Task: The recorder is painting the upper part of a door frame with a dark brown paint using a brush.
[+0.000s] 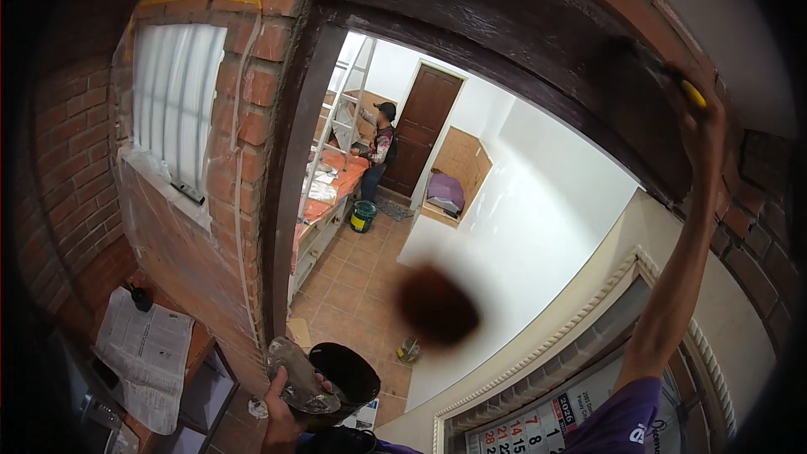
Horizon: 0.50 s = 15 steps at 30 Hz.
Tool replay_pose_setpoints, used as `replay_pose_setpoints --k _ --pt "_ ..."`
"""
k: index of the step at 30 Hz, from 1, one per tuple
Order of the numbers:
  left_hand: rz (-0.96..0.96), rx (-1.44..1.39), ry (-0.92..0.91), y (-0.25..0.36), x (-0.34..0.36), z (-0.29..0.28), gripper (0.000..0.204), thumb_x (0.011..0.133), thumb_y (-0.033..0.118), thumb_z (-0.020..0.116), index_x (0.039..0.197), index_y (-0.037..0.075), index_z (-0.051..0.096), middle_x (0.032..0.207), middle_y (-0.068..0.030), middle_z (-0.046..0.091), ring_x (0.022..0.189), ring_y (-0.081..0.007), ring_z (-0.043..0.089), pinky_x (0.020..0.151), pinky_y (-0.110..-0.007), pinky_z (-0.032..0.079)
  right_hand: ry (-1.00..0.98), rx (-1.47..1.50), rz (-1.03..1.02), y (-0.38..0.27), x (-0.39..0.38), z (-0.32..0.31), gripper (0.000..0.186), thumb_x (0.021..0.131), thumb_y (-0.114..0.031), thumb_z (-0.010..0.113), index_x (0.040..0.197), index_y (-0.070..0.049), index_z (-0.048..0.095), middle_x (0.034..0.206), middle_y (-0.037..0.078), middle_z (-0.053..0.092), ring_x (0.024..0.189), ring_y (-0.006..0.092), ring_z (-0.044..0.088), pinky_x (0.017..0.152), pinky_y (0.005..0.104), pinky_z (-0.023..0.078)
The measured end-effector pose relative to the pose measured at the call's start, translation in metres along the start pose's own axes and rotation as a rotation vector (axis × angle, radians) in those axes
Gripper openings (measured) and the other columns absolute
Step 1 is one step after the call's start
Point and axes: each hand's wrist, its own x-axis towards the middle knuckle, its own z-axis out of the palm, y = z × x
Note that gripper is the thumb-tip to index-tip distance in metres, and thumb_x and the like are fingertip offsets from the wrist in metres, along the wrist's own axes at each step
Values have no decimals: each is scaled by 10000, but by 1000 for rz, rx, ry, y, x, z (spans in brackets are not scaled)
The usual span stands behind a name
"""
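Note:
My right hand [704, 116] is raised high at the right, closed round a yellow-handled paintbrush [694, 94]. The brush's dark, blurred head lies against the dark brown wooden beam [504, 46] over the doorway. Low down, my left hand [282, 408] is closed at the side of an open black container [346, 370]. Crumpled, brownish clear plastic [301, 378] lies between its fingers and the container's rim. What is inside the container is too dark to tell.
Beyond the doorway, a person [384, 147] stands by a ladder [353, 76] and a covered counter [332, 189]. A green bucket [362, 216] and a small pot [408, 351] stand on the tiles. Newspaper [147, 361] covers a table at left. A framed glass panel [538, 403] is below my right arm.

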Motion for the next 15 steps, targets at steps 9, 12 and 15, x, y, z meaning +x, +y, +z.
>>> replay_pose_setpoints --k 9,12,15 --pt "23 48 -93 4 -1 21 616 943 487 484 1286 -25 481 1077 -225 613 985 -367 614 947 -492 471 -217 1099 150 -100 -183 -3 334 781 -123 767 1026 -38 556 831 118 608 699 199 613 534 303 522" --pt "3 79 -131 5 -8 26 573 955 462 485 1267 -19 483 1072 -209 608 975 -353 616 931 -484 475 -515 1223 390 -162 -254 24 279 679 39 773 903 -5 613 820 99 639 719 209 621 650 333 500" --pt "5 111 -172 4 -14 33 573 963 456 478 1280 -21 470 1064 -213 614 970 -359 631 900 -480 502 -917 1183 638 -215 -304 49 220 743 -7 800 907 -22 654 839 71 668 744 137 633 658 285 511"
